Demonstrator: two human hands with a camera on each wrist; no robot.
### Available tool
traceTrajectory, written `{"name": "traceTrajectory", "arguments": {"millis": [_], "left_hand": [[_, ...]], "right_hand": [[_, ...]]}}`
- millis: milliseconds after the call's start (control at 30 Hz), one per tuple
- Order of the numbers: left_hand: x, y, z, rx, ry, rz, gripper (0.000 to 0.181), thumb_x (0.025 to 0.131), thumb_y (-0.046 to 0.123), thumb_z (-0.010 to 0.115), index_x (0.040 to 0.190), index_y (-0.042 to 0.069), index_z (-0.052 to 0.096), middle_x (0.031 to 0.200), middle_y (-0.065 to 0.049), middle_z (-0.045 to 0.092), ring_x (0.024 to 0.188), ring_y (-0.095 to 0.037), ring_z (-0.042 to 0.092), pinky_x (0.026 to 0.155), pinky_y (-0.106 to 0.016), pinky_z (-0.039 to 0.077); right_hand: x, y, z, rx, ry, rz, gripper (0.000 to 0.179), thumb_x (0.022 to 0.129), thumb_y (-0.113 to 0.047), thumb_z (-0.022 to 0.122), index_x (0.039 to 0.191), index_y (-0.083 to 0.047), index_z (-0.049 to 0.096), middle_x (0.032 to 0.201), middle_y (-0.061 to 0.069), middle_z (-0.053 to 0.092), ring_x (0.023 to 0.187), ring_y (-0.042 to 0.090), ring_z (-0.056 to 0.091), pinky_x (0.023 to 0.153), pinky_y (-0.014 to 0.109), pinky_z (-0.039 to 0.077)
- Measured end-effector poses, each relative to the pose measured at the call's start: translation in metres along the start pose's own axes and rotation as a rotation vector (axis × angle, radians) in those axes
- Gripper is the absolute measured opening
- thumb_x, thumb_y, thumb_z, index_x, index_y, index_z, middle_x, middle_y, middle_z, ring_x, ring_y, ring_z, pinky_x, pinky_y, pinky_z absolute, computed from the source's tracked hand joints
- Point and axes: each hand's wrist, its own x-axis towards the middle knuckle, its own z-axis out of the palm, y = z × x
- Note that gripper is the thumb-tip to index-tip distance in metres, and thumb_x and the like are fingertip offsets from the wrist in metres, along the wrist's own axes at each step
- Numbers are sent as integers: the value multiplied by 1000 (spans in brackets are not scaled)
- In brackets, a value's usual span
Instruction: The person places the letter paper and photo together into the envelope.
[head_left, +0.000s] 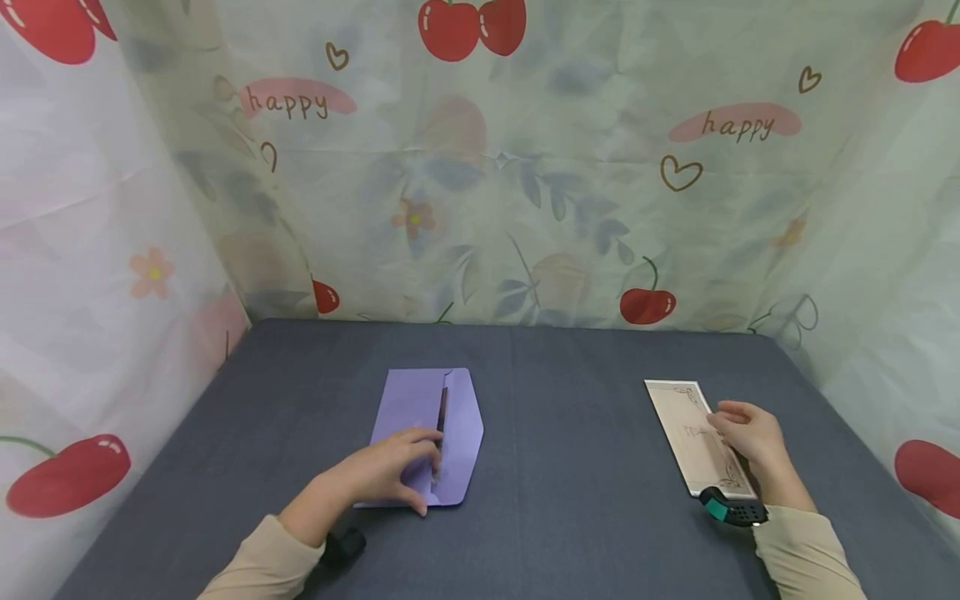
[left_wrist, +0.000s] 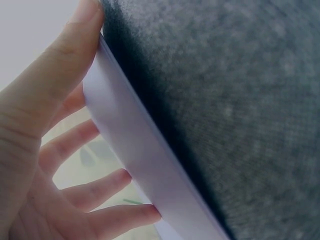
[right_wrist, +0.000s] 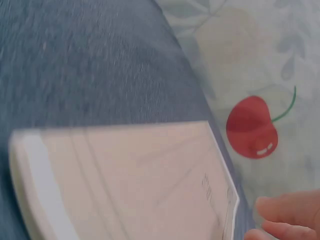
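A purple envelope [head_left: 405, 396] lies on the table, its pointed flap to the right and its slit parted, with something dark brown showing inside. My left hand [head_left: 382, 471] rests on its near part. The left thumb is at the near edge and the fingers are spread over the envelope [left_wrist: 145, 145], tips touching it. To the right lies a cream card [head_left: 678, 425] with a white border and ornate corners. My right hand [head_left: 753, 433] is at the card's right edge, fingers loosely bent. In the right wrist view, fingers [right_wrist: 290, 207] appear beside the card [right_wrist: 125, 170]; the thumb is out of sight.
A dark grey cloth [head_left: 562, 467] covers the table. Printed curtains [head_left: 487, 208] with cherries stand behind it and at both sides. Black straps sit at the wrists, the right one a black and teal wrist device [head_left: 731, 508] over the card's near end.
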Motion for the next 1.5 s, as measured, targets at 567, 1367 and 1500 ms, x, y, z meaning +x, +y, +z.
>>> {"name": "traceTrajectory", "arguments": {"millis": [567,1367,1500], "left_hand": [[0,-2,2,3,9,7,45,63,36,81,94,15,58,134,-14,50,125,-32,48,102,-45,40],[0,-2,2,7,5,2,46,63,37,81,95,15,58,134,-14,51,127,-37,46,105,-49,37],[0,-2,2,6,5,2,45,63,36,81,95,14,58,134,-15,51,127,-37,45,106,-50,36]], "right_hand": [[-22,-20,-15,-120,-124,49,59,82,-16,65,128,12,40,113,33,50,96,39,52,70,46,45],[-25,-25,-13,-118,-70,48,50,78,-9,69,117,16,48,97,28,56,82,30,55,55,24,42],[-22,-20,-15,-100,-116,29,48,84,-11,62,120,15,45,102,31,56,84,30,57,53,22,39]]}}
